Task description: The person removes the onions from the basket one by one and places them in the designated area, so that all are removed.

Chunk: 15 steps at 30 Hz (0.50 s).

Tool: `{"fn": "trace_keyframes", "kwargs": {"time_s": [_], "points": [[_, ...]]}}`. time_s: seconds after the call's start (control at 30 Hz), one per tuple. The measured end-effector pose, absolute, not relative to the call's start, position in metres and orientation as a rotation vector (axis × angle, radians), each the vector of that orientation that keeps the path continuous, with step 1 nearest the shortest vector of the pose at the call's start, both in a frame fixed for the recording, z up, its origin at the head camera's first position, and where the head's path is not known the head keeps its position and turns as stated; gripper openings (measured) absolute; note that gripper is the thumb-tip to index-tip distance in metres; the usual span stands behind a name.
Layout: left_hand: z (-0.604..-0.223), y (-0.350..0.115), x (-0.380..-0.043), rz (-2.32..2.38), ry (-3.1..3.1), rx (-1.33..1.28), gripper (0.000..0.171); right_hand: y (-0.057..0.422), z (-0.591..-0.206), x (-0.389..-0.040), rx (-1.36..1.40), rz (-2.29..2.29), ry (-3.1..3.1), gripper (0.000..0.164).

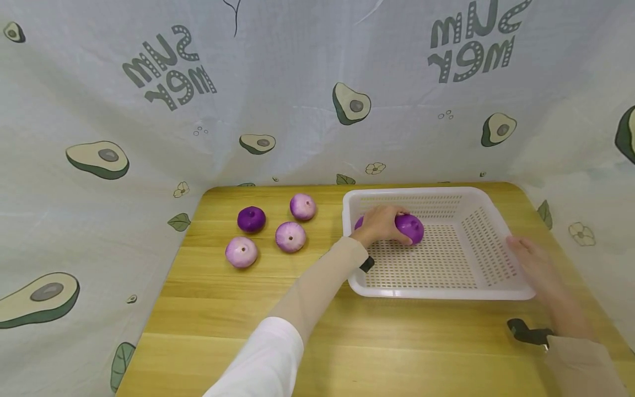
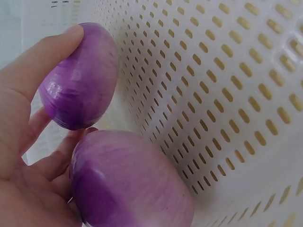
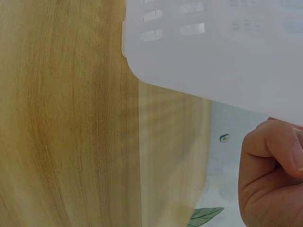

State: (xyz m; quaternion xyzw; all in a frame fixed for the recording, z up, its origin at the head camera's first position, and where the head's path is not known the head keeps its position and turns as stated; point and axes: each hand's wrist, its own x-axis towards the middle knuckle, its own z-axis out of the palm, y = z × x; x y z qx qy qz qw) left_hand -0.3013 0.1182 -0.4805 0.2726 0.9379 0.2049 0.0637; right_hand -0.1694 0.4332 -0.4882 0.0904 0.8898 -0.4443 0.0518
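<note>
My left hand is inside the white slotted plastic basket, gripping a purple onion between thumb and fingers. A second onion lies by the basket's left wall, mostly hidden behind that hand. The left wrist view shows the held onion under the thumb and the other onion close below it, beside the fingers. At the basket's right rim, my right hand holds the edge; in the right wrist view its fingers are curled at the rim.
Left of the basket, several onions lie on the wooden table: a dark purple onion and paler ones, including a pale onion nearest the front. A white curtain with avocado prints hangs behind and along the sides.
</note>
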Motion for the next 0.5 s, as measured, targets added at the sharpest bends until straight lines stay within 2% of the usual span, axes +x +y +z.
{"fn": "trace_keyframes", "kwargs": {"time_s": [0.5], "points": [[-0.4772,0.1192,-0.3035,0.875,2.767,0.899,0.078,0.431,-0.4827,-0.1687,0.299,-1.298,2.68,0.078]]}}
